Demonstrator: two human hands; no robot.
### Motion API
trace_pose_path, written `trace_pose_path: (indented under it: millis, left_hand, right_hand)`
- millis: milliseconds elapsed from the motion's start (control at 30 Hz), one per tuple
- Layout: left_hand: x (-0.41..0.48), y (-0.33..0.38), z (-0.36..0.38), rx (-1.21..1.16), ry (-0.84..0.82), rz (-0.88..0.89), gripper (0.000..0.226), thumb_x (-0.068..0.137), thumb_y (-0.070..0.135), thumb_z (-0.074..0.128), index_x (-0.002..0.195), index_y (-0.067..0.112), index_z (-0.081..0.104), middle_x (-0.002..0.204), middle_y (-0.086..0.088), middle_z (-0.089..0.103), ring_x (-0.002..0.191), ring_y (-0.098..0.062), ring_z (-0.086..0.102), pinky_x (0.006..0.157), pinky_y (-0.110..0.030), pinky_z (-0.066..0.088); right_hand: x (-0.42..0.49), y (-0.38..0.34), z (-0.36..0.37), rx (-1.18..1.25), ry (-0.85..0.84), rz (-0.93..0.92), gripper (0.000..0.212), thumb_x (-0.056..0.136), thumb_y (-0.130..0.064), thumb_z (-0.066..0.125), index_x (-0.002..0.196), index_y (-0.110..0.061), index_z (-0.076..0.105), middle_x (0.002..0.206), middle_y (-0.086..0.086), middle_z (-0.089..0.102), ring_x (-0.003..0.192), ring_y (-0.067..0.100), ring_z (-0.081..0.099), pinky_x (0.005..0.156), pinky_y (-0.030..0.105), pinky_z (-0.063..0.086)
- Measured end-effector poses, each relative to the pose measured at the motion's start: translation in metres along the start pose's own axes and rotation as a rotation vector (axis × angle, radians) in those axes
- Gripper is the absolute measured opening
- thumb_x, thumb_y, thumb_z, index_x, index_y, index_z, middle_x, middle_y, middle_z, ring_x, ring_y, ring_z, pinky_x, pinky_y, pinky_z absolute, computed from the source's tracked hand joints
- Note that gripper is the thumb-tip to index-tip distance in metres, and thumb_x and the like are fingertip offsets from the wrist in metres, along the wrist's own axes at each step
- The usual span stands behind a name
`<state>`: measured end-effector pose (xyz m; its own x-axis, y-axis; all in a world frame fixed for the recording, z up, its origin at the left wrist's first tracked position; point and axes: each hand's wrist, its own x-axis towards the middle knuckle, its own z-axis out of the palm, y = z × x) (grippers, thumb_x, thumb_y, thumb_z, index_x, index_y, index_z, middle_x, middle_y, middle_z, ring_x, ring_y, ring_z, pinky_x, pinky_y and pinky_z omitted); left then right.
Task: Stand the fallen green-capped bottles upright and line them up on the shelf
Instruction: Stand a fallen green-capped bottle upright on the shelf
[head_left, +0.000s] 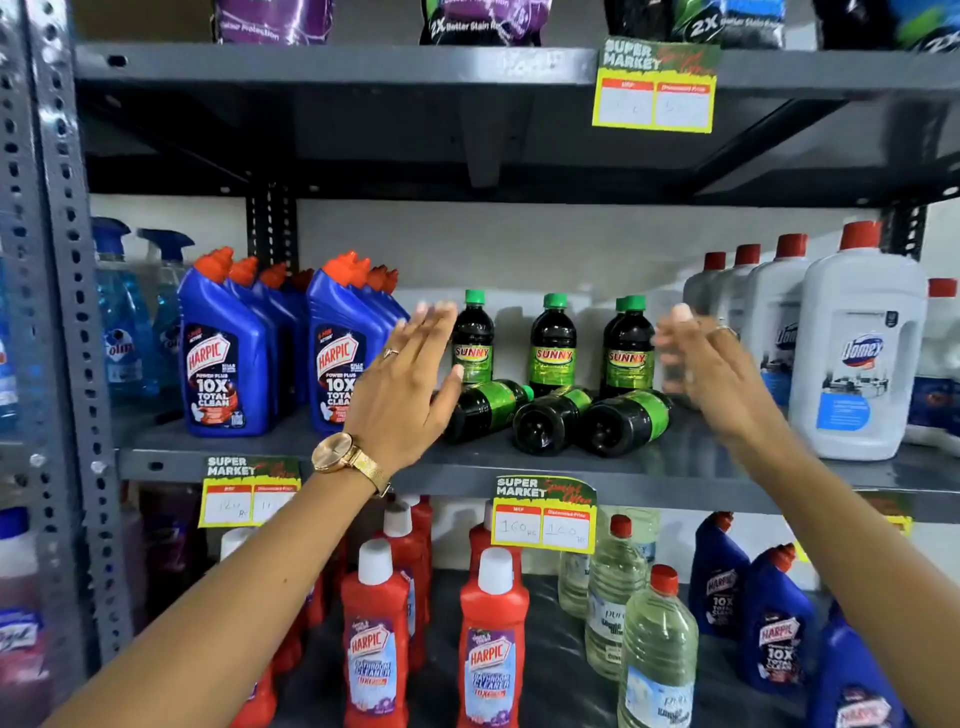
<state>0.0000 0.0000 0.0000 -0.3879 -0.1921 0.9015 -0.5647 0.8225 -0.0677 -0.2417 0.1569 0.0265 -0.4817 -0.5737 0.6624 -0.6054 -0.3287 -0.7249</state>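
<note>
From the head camera, both arms reach up and forward to the middle shelf (545, 470). The left hand (410, 379) is spread flat with fingers together and extended, palm turned toward the bottles, holding nothing; a gold watch (340, 452) sits on its wrist. The right hand (701, 364) is also open and empty, fingers loosely extended and blurred, raised just right of the bottle group.

Between the hands lie three fallen green-capped bottles (556, 421) on their sides at the shelf's front, bases toward the camera, caps pointing back — the left one partly hidden behind the left hand's thumb and palm. Behind them stand upright green-capped bottles (553, 343) in a loose row; at the right end a second cap peeks from behind the front one, so another bottle is mostly hidden there.

Blue toilet-cleaner bottles (223, 353) stand to the left, white jugs (857, 348) to the right, the nearest partly masked by the right hand. The price tags' handwriting is hard to read.
</note>
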Motion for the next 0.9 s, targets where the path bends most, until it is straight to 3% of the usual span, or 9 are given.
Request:
trace_pose_path:
  millis: [200, 267, 333, 433, 500, 567, 667, 767, 900]
  left_hand:
    - [-0.043, 0.006, 0.021, 0.079, -0.190, -0.401, 0.080, 0.085, 0.065, 0.026, 0.143, 0.010, 0.039, 0.146, -0.013, 0.045, 0.136, -0.030, 0.040, 0.103, -0.042, 0.041]
    - [-0.056, 0.004, 0.033, 0.147, -0.250, -0.395, 0.086, 0.084, 0.067, 0.018, 0.137, 0.006, 0.047, 0.139, -0.015, 0.054, 0.132, -0.029, 0.046, 0.106, -0.041, 0.039]
    - [-0.065, 0.001, 0.044, 0.228, -0.269, -0.323, 0.083, 0.087, 0.063, 0.018, 0.123, 0.002, 0.060, 0.124, -0.016, 0.065, 0.124, -0.029, 0.055, 0.106, -0.040, 0.039]
    - [-0.065, -0.003, 0.049, 0.304, -0.286, -0.249, 0.074, 0.091, 0.057, 0.023, 0.094, 0.003, 0.073, 0.102, -0.016, 0.074, 0.112, -0.032, 0.063, 0.097, -0.041, 0.047]
    - [-0.062, -0.006, 0.049, 0.333, -0.304, -0.212, 0.071, 0.092, 0.054, 0.024, 0.082, 0.005, 0.074, 0.092, -0.015, 0.076, 0.110, -0.032, 0.064, 0.098, -0.042, 0.046]
    - [-0.059, -0.008, 0.048, 0.325, -0.314, -0.206, 0.065, 0.090, 0.052, 0.027, 0.073, 0.008, 0.072, 0.080, -0.013, 0.075, 0.103, -0.032, 0.067, 0.093, -0.041, 0.048]
    - [-0.055, -0.008, 0.045, 0.275, -0.298, -0.248, 0.057, 0.086, 0.053, 0.029, 0.058, 0.014, 0.060, 0.060, -0.006, 0.067, 0.064, -0.029, 0.066, 0.052, -0.029, 0.041]
    - [-0.057, -0.008, 0.046, 0.258, -0.210, -0.242, 0.054, 0.085, 0.056, 0.032, 0.056, 0.017, 0.056, 0.054, -0.002, 0.062, 0.049, -0.025, 0.058, 0.046, -0.024, 0.026]
    - [-0.058, -0.010, 0.051, 0.250, -0.145, -0.226, 0.058, 0.086, 0.060, 0.032, 0.059, 0.018, 0.059, 0.056, 0.000, 0.064, 0.052, -0.023, 0.061, 0.046, -0.025, 0.029]
  right_hand:
    - [0.015, 0.063, 0.000, -0.059, 0.017, 0.461, 0.081, 0.084, -0.071, 0.044, 0.123, 0.000, 0.053, 0.085, 0.006, 0.058, 0.069, 0.021, 0.057, 0.067, 0.039, 0.054]
    - [0.020, 0.073, -0.001, -0.139, 0.017, 0.531, 0.091, 0.082, -0.074, 0.043, 0.128, 0.003, 0.050, 0.090, 0.013, 0.061, 0.065, 0.024, 0.059, 0.072, 0.043, 0.056]
    - [0.032, 0.076, -0.004, -0.251, -0.043, 0.580, 0.111, 0.070, -0.088, 0.037, 0.137, 0.000, 0.045, 0.104, 0.020, 0.064, 0.067, 0.024, 0.059, 0.065, 0.034, 0.052]
    - [0.049, 0.071, 0.002, -0.326, -0.178, 0.747, 0.118, 0.063, -0.093, 0.035, 0.144, -0.008, 0.037, 0.090, 0.013, 0.055, 0.060, 0.018, 0.050, 0.046, 0.021, 0.045]
    - [0.057, 0.064, 0.010, -0.423, -0.248, 0.809, 0.116, 0.065, -0.092, 0.037, 0.147, -0.010, 0.032, 0.119, 0.017, 0.055, 0.062, 0.014, 0.052, 0.037, 0.018, 0.042]
    - [0.066, 0.066, 0.018, -0.494, -0.266, 0.823, 0.116, 0.063, -0.090, 0.044, 0.147, -0.011, 0.033, 0.146, 0.014, 0.043, 0.078, 0.018, 0.061, 0.048, 0.023, 0.051]
    - [0.071, 0.073, 0.024, -0.462, -0.230, 0.797, 0.108, 0.062, -0.080, 0.054, 0.142, -0.009, 0.040, 0.145, 0.015, 0.046, 0.120, 0.033, 0.055, 0.094, 0.042, 0.051]
    - [0.070, 0.092, 0.021, -0.312, -0.065, 0.815, 0.114, 0.040, -0.080, 0.062, 0.129, -0.011, 0.051, 0.126, 0.010, 0.059, 0.115, 0.031, 0.059, 0.077, 0.038, 0.056]
    - [0.047, 0.093, 0.019, -0.192, 0.093, 0.709, 0.108, 0.045, -0.084, 0.055, 0.121, -0.009, 0.062, 0.115, 0.010, 0.067, 0.106, 0.032, 0.063, 0.094, 0.041, 0.049]
